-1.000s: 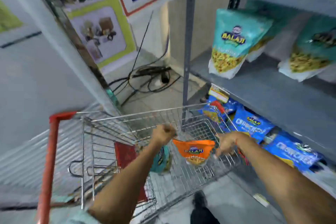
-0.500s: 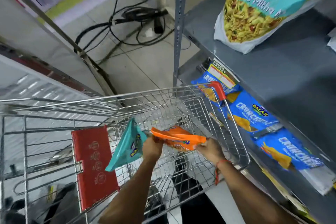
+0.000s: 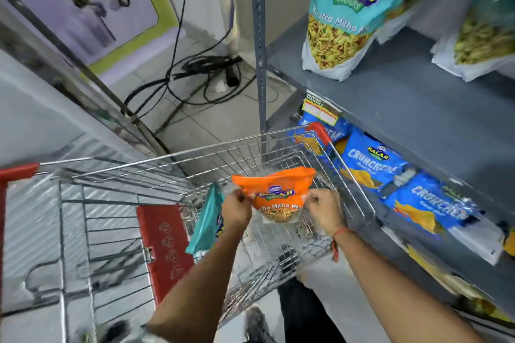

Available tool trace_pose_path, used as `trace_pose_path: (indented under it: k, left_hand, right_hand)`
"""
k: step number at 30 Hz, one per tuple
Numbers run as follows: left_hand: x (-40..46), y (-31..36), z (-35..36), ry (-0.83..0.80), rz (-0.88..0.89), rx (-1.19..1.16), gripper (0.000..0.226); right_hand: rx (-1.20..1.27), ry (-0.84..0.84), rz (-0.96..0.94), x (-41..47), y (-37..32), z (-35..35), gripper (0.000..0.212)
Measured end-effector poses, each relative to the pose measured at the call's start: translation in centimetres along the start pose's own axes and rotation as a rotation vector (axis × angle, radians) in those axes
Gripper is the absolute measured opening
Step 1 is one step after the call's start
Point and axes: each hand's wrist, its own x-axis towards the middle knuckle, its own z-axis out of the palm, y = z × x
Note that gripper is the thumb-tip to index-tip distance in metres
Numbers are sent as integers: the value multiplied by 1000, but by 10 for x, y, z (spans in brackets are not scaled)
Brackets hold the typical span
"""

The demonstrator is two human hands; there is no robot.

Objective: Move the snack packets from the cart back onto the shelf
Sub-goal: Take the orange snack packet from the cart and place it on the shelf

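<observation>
An orange snack packet (image 3: 276, 192) hangs upright over the wire cart (image 3: 172, 172), held by both hands. My left hand (image 3: 237, 210) pinches its left edge and my right hand (image 3: 324, 210) pinches its right edge. A teal packet (image 3: 207, 221) hangs edge-on just left of my left hand; whether that hand also holds it is unclear. The grey metal shelf (image 3: 412, 108) stands to the right, with teal packets (image 3: 345, 11) upright on it.
Blue snack packets (image 3: 373, 161) lie on the lower shelf level right beside the cart's front right corner. A grey shelf post (image 3: 259, 44) rises behind the cart. Black cables (image 3: 195, 78) lie coiled on the floor tiles. The cart's red flap (image 3: 163, 245) stands inside at left.
The orange packet has turned from lying flat between my hands to hanging upright with its front facing me. The view has tilted up a little.
</observation>
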Motion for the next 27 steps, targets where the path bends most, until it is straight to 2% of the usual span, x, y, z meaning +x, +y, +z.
trace_pose_path:
  k: [7,9,12,14,22,27]
  left_hand:
    - [-63,68,-63,-6,344,-132,30]
    - [-72,92,-74,-5,429,-186,31]
    - [-106,144,-94,-59,566,-225,18]
    - [-129,179,-105,-102,649,-230,23]
    - [-231,315,-127,-357,851,-268,21]
    - [-259,348,-112,-436,930,-278,27]
  right_hand:
    - [156,375,-124,-65,-61,-50,21]
    - [156,453,-155,-85,-79,-76,25]
    - [200,553,-180,-110,-103,-123,22]
    - [226,623,-204,-130,-120,-160,30]
    - [264,819,-212,-197,-157,-308,20]
    - [181,942,-185,-226,-156,-350,29]
